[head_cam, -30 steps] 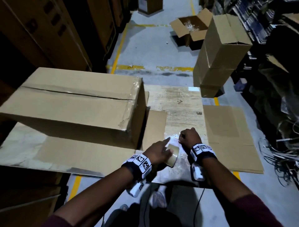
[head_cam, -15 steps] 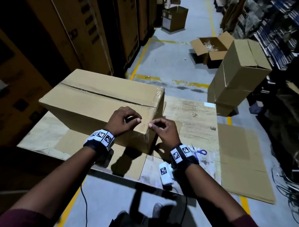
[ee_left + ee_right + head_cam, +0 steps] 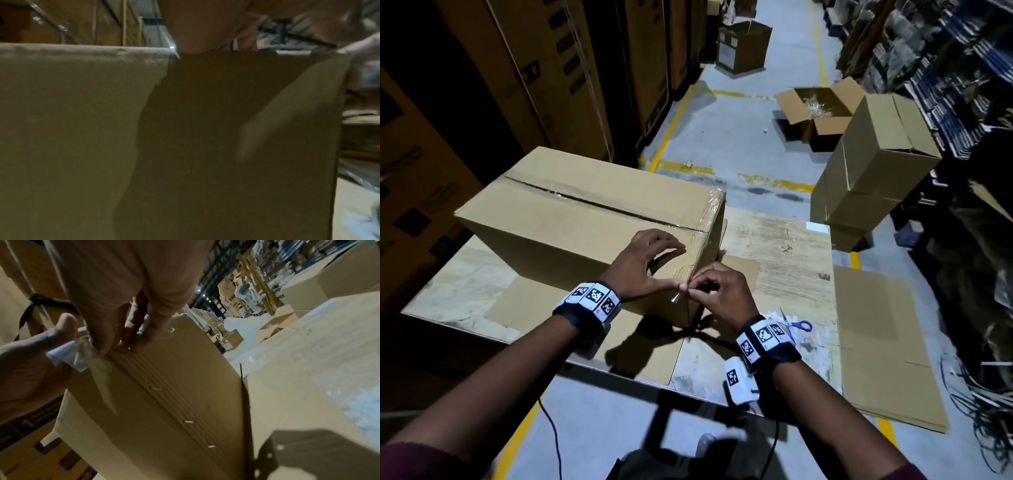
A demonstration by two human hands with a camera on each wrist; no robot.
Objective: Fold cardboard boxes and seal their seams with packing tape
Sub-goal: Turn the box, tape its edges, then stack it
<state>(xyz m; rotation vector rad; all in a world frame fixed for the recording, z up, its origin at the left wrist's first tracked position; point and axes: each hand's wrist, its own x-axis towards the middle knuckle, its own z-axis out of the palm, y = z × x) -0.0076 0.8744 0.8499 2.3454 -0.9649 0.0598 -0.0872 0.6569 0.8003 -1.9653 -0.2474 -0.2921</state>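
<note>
A large cardboard box (image 3: pixel 585 212) lies on the wooden table (image 3: pixel 774 246), with its top seam under clear tape. My left hand (image 3: pixel 664 267) rests arched on the box's near face by the front right corner, fingertips at the top edge and thumb low beside the tape. At that corner my right hand (image 3: pixel 693 290) pinches a short piece of clear tape (image 3: pixel 675 298). In the right wrist view the tape (image 3: pixel 68 356) sticks out between my right fingers (image 3: pixel 141 337) and the left thumb (image 3: pixel 63 322), against the stapled corner of the box (image 3: pixel 164 402). The left wrist view shows only the box wall (image 3: pixel 82 129).
Blue-handled scissors (image 3: pixel 796 325) lie on the table behind my right wrist. Flat cardboard sheets (image 3: pixel 876 342) overhang the table's right side. Stacked closed boxes (image 3: pixel 876 171) stand right of the table, and an open box (image 3: pixel 818 109) sits on the floor beyond. Tall cartons line the left.
A second ago both hands were on a tape roll at the table's front edge. They then rose to the box's front right corner, and the right hand now pinches tape lower on it.
</note>
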